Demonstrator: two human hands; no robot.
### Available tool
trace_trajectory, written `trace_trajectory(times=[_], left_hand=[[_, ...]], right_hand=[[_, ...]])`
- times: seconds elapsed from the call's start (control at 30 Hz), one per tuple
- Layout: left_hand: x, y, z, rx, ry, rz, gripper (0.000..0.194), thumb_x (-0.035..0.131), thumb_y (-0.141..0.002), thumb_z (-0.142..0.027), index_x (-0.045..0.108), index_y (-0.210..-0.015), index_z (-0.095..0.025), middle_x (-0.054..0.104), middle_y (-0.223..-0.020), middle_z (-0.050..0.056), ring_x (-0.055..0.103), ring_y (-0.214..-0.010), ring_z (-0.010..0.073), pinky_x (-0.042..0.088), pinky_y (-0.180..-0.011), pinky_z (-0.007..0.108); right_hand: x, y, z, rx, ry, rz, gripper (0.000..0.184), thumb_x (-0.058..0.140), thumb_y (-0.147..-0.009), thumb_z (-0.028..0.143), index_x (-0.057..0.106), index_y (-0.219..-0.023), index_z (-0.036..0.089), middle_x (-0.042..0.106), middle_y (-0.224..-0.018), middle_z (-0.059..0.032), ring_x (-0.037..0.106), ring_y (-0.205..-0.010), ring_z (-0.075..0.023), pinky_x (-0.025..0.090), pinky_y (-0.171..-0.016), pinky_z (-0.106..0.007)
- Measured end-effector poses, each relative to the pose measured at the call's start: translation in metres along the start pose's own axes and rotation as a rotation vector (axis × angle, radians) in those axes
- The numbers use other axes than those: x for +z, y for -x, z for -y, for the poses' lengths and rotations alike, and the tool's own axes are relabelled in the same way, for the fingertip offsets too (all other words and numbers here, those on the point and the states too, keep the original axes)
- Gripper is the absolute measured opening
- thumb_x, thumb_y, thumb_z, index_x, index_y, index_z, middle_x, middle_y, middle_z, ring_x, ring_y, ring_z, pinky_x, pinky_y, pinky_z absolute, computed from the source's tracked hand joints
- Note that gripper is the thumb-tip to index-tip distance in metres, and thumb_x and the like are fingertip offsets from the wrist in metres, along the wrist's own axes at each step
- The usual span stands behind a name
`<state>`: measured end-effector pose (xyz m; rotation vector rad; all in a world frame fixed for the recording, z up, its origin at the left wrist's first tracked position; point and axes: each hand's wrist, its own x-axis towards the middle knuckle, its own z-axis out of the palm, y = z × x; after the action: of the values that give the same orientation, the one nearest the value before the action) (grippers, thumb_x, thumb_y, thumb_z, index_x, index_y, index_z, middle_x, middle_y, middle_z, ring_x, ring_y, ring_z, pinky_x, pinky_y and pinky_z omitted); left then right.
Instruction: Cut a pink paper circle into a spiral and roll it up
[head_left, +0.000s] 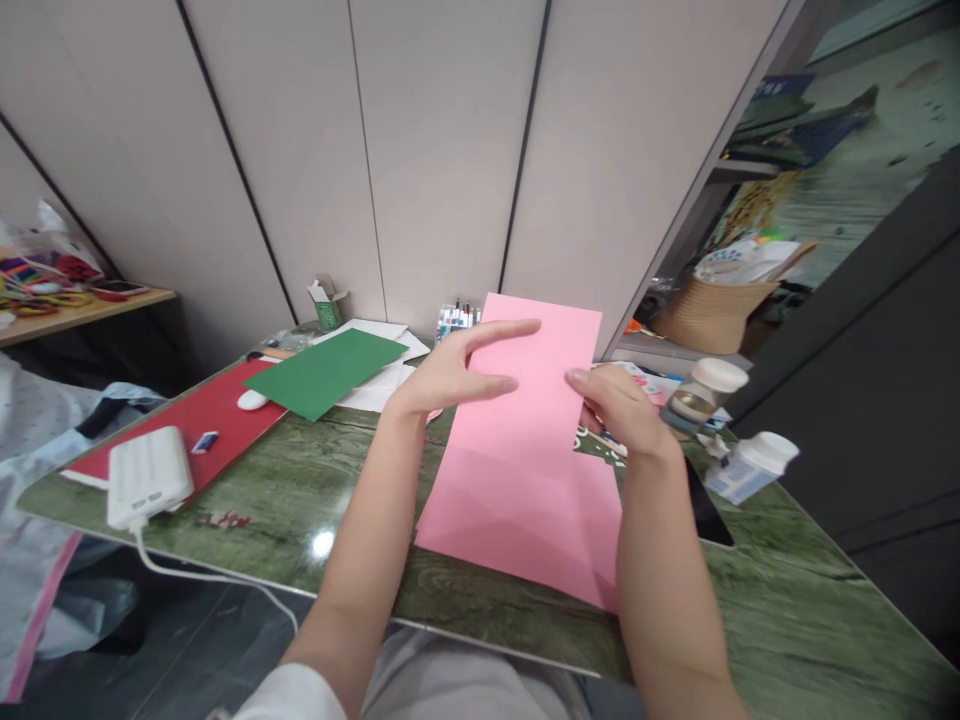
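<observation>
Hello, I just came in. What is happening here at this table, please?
A person at a green marbled table holds a pink sheet of paper with both bare hands. The left hand lies against the sheet's left edge with fingers spread across it, and the right hand pinches its right edge. The sheet's upper part is lifted while its lower end rests on the table. To the left lie a green sheet, a red sheet and a white power bank; two white-capped bottles stand at right.
</observation>
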<state>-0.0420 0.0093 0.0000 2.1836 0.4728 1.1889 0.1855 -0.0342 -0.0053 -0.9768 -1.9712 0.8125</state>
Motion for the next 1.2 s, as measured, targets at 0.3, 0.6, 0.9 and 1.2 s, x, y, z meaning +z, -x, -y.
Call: trace_trajectory(times=[0.3, 0.6, 0.9, 1.2], left_hand=[[0.0027, -0.0018, -0.0014, 0.014, 0.022, 0.002, 0.064, 0.074, -0.067, -0.037, 0.055, -0.127, -0.027, 0.054, -0.135, 0.006, 0.047, -0.127, 0.0261, 0.038, -0.106, 0.040], [0.0046, -0.0025, -0.0036, 0.019, 0.006, -0.112, 0.063, 0.073, -0.068, -0.036, 0.053, -0.128, -0.028, 0.051, -0.138, 0.004, 0.043, -0.130, 0.0254, 0.035, -0.109, 0.041], [0.0043, -0.0004, -0.0033, -0.032, 0.050, -0.069, 0.037, 0.072, -0.071, -0.033, 0.069, -0.106, -0.024, 0.067, -0.116, 0.005, 0.060, -0.111, 0.0229, 0.047, -0.097, 0.037], [0.0052, -0.0009, -0.0086, -0.067, -0.026, -0.189, 0.038, 0.070, -0.072, -0.031, 0.067, -0.109, -0.025, 0.065, -0.120, 0.003, 0.057, -0.116, 0.0229, 0.044, -0.101, 0.037]], right_hand=[[-0.0016, 0.0051, 0.0046, -0.061, 0.202, -0.018, 0.063, 0.043, -0.090, 0.050, 0.049, -0.037, 0.018, 0.038, -0.029, 0.0025, 0.038, -0.032, -0.0081, 0.027, -0.041, -0.024], [0.0007, 0.0020, 0.0010, 0.017, 0.009, 0.135, 0.062, 0.041, -0.092, 0.049, 0.049, -0.040, 0.017, 0.045, -0.035, 0.0011, 0.041, -0.036, -0.0090, 0.033, -0.044, -0.024], [0.0018, 0.0019, 0.0015, -0.016, 0.098, 0.030, 0.060, 0.041, -0.092, 0.050, 0.049, -0.042, 0.018, 0.041, -0.035, 0.0027, 0.038, -0.036, -0.0091, 0.029, -0.042, -0.025], [0.0053, -0.0001, 0.0071, 0.009, 0.114, 0.095, 0.060, 0.042, -0.092, 0.046, 0.051, -0.040, 0.018, 0.044, -0.035, 0.0025, 0.041, -0.037, -0.0090, 0.033, -0.045, -0.025]])
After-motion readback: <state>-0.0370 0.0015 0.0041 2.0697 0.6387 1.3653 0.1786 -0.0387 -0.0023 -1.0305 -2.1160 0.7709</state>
